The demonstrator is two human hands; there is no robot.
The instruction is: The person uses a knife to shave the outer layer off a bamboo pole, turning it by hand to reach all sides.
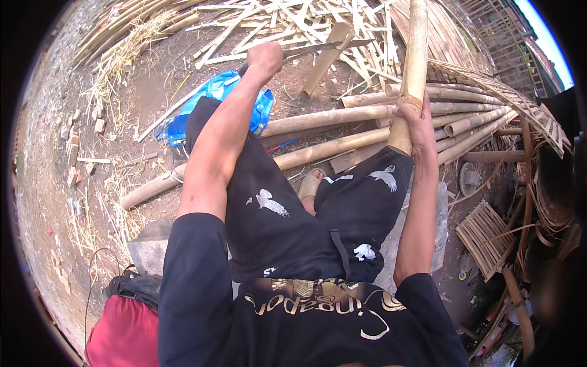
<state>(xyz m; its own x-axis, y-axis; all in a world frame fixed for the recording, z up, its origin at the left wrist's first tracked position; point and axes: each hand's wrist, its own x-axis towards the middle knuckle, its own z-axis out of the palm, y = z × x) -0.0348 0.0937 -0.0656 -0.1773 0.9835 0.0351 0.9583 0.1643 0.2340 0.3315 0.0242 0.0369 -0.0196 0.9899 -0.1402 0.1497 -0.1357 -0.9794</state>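
I see my left hand (265,59) raised out in front, fingers closed tight around the handle of a long blade (324,47) that points off to the right, level with the ground. My right hand (419,125) is clamped around a thick bamboo pole (415,67) near its lower end; the pole stands almost upright, its foot close above my right knee and its top running out of the upper edge of the view. The blade's tip reaches toward the pole but stops short of it, so the two are near and not touching.

I am seated, black shorts with white bird prints below me, one foot in a pale sandal (310,185) on the dirt between my knees. Just beyond my legs several bamboo poles (330,116) lie across the ground, side by side. A blue plastic bag (214,92) sits on the dirt under my left forearm. Split bamboo strips (275,24) are scattered at the far edge of the ground. A woven bamboo panel (501,92) lies to the right, a red bag (125,333) at lower left.
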